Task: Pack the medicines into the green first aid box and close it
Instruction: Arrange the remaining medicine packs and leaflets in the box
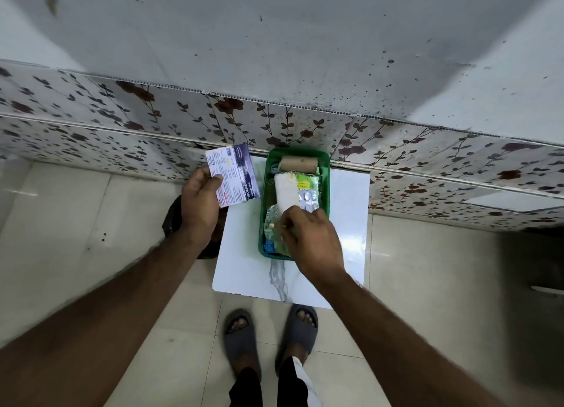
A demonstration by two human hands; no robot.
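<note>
Cardboard makes the medicine packet [234, 174] light, flat and a bit bendy, so the left hand [200, 205] pinches its near edge beside the green first aid box [326, 193], where the right hand [308, 235] presses curled fingers on crinkly packs.

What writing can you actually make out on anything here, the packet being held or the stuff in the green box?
"MEDICATED": white capitals along the dark edge of the flat medicine packet held in the left hand; the words after it are too blurred.
Packet's white face: small print and a red patch, too small to read.
Yellow-green packet in the green first aid box: dark lines of print, unreadable.
Silver blister strip: no legible text.
</note>
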